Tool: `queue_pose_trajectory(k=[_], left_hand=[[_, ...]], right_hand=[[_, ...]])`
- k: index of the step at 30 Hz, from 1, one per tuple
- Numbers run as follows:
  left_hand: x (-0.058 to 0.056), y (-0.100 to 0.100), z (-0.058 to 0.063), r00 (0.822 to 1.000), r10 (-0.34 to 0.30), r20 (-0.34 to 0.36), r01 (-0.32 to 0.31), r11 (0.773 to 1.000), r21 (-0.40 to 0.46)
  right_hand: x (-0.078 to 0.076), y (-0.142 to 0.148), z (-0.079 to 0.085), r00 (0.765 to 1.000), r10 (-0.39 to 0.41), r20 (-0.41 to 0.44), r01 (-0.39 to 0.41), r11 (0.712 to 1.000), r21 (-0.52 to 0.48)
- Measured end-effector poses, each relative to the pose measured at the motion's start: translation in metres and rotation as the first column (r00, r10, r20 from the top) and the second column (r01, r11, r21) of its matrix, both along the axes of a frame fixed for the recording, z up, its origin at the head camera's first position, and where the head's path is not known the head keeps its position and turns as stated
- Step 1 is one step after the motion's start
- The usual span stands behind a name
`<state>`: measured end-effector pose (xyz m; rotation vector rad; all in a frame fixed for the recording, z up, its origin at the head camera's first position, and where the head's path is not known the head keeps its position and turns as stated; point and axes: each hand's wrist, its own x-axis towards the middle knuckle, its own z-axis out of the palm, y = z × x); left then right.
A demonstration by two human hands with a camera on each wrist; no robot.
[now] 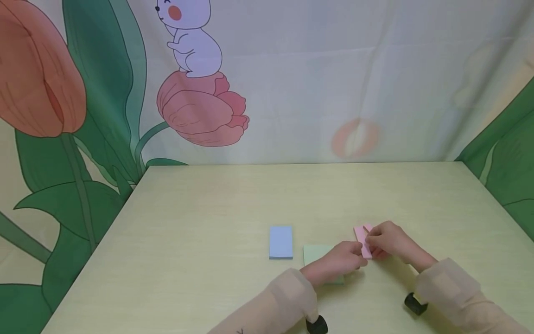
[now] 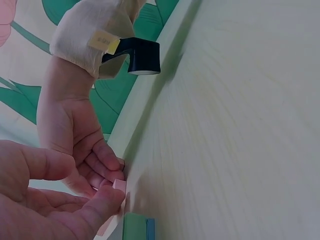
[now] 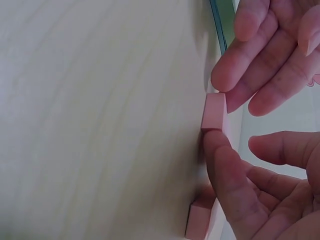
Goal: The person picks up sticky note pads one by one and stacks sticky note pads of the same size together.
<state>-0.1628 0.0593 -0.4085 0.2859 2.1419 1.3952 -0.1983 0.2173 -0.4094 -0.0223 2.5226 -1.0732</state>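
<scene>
Two narrow pink note pads lie on the table, side by side at a slight angle. The left pink pad (image 1: pixel 361 239) is touched at its lower end by the fingertips of my left hand (image 1: pixel 342 260). My right hand (image 1: pixel 390 239) is over the other pink pad (image 1: pixel 368 227) and covers most of it. In the right wrist view, fingertips of both hands press on one pink pad (image 3: pixel 214 112), and both thumbs stand off it. The second pink pad (image 3: pixel 200 220) shows below, partly behind the right fingers (image 3: pixel 232 185).
A blue note pad (image 1: pixel 281 242) lies flat to the left. Next to it is a light green pad (image 1: pixel 314 253), partly hidden under the left forearm. Black wrist cameras (image 1: pixel 416 304) hang under both cuffs. A printed cloth (image 1: pixel 292 93) hangs behind the table.
</scene>
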Motion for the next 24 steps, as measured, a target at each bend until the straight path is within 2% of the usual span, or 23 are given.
queue_pose_trajectory(k=[10,24], left_hand=[[0.0025,-0.0036,0.0002,0.999,-0.023,-0.025,0.023,1.0,-0.006],[0.0073,-0.0049,0.0,0.999,-0.025,-0.026,0.025,1.0,-0.003]], right_hand=[[0.0033,-0.0016,-0.0003,0.999,0.016,0.03,-0.014,0.997,-0.08],[0.0059,-0.0021,-0.0027,0.999,0.019,0.047,-0.013,0.993,-0.116]])
